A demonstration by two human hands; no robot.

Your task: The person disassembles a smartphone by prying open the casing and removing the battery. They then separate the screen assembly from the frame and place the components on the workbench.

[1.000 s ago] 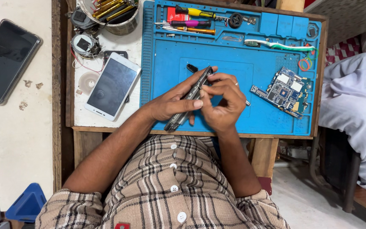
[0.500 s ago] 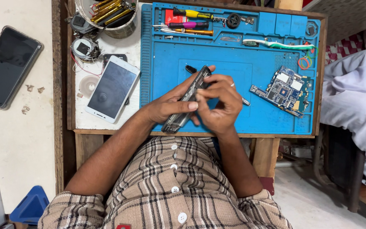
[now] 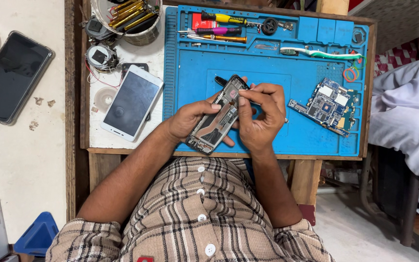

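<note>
At frame centre over the blue mat (image 3: 195,104), the left hand (image 3: 185,119) cradles the opened phone (image 3: 217,115) while the right hand (image 3: 263,116) pinches at its upper edge; best worked gently, phone held steady.

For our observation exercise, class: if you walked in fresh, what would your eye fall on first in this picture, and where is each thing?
First, the bright blue work mat on the wooden bench, where the left hand cradles an opened phone while the right hand works at its upper end. To the right on the mat lies a bare circuit board; left of the mat rests a white phone, face up.
</note>
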